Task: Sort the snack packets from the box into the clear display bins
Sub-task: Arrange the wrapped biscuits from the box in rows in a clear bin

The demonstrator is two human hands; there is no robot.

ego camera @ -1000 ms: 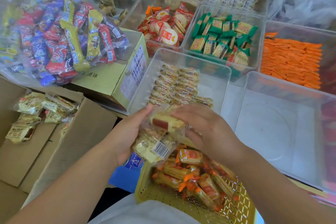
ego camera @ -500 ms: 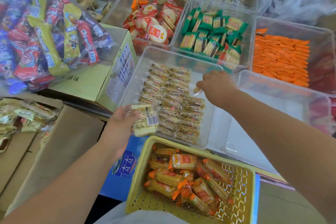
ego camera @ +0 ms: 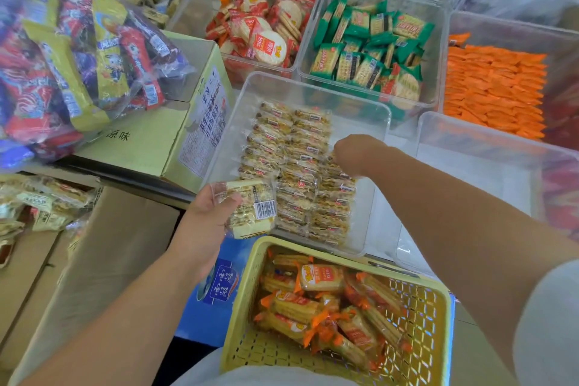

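Your left hand (ego camera: 203, 222) grips a small stack of packets (ego camera: 249, 210), thumb across the top and barcode facing up, just over the near left corner of the bin (ego camera: 316, 84). Inside that bin, matching packets lie in neat rows (ego camera: 294, 166) across its left and middle part. Your right hand (ego camera: 357, 155) reaches over the rows, knuckles up, fingers curled down onto the right-hand row. They are hidden from you, so you cannot tell whether they hold a packet. Close to your body sits a yellow basket (ego camera: 438, 341) with orange-ended snacks (ego camera: 322, 301) in it. To your left, loose packets (ego camera: 47, 200) lie on the brown box (ego camera: 103, 244). Beyond it a carton (ego camera: 147, 141) carries a clear bag (ego camera: 78, 50) of mixed bright bars. Behind the bin stand other bins with red packs (ego camera: 263, 31), green packs (ego camera: 369, 47) and orange packs (ego camera: 492, 88)
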